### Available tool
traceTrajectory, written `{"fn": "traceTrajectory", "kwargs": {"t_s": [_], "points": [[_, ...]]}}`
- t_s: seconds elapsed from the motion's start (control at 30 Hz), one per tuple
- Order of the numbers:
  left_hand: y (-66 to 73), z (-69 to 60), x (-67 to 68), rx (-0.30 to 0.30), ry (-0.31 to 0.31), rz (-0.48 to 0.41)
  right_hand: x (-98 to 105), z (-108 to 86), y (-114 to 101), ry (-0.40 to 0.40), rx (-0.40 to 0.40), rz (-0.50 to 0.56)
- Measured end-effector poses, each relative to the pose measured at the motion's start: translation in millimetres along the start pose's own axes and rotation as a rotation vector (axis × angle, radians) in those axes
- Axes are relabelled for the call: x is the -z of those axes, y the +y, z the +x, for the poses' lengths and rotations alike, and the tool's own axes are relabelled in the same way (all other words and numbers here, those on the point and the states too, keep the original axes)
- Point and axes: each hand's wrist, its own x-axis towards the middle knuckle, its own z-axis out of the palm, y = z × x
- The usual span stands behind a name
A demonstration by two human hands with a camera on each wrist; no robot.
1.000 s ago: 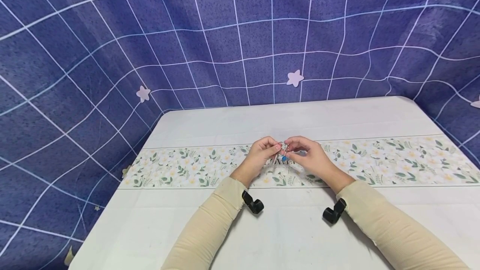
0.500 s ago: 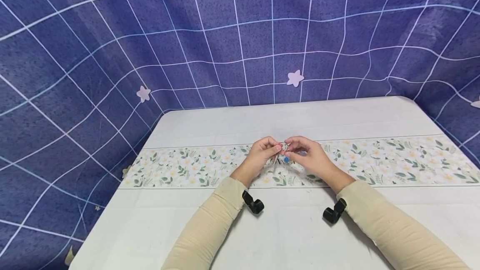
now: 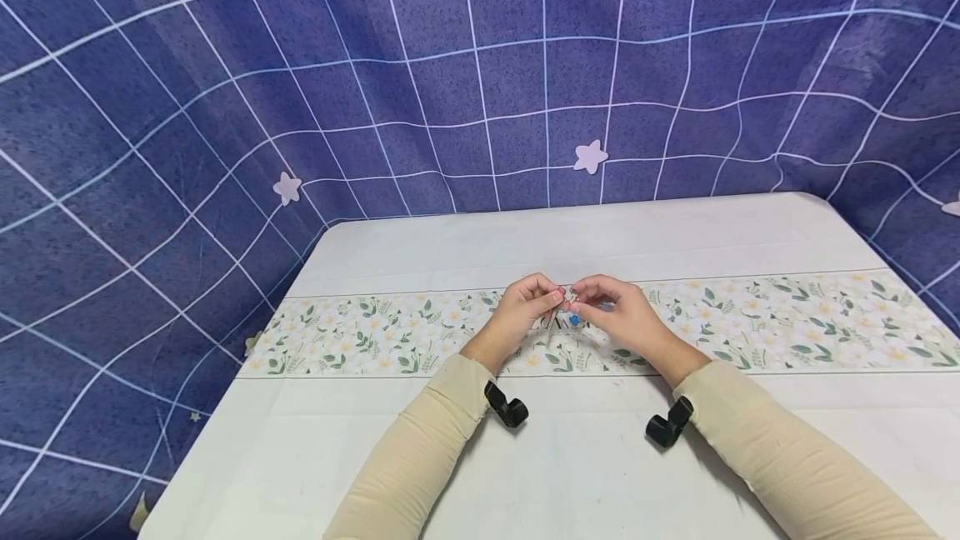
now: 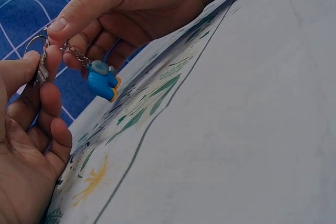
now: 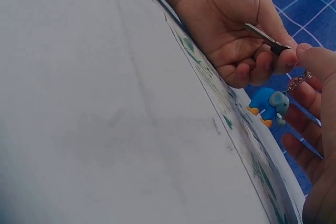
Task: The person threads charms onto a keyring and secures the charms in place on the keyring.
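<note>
Both hands meet above the middle of the table. My left hand [image 3: 521,305] pinches a metal key [image 5: 266,38] with a dark head between thumb and fingers; its blade sticks out in the right wrist view. A metal key ring [image 4: 32,41] arches up at the fingertips in the left wrist view. My right hand [image 3: 619,308] pinches the ring's other side by thumb and forefinger, partly covering it. From there a short chain [image 5: 300,81] hangs with a blue elephant charm [image 5: 269,104] with grey head and orange feet. The exact joint of key and ring is hidden by fingertips.
The white table [image 3: 570,473] carries a floral printed band [image 3: 787,323] across it. Behind and to the left hangs a blue curtain [image 3: 420,90] with grid lines and stars. Black wrist mounts [image 3: 507,407] sit on both beige sleeves [image 3: 427,448].
The elephant charm has swung slightly to the right under the right fingers. The ring has turned and shows less from above. Both hands stay nearly in place.
</note>
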Motion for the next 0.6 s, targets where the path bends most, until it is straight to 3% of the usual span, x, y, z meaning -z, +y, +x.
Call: {"fn": "traceTrajectory", "kwargs": {"t_s": [0.6], "points": [[0.5,-0.9,0.3,-0.003,-0.01,-0.005,1.2,0.0,-1.3,0.0,-0.055,-0.019]]}}
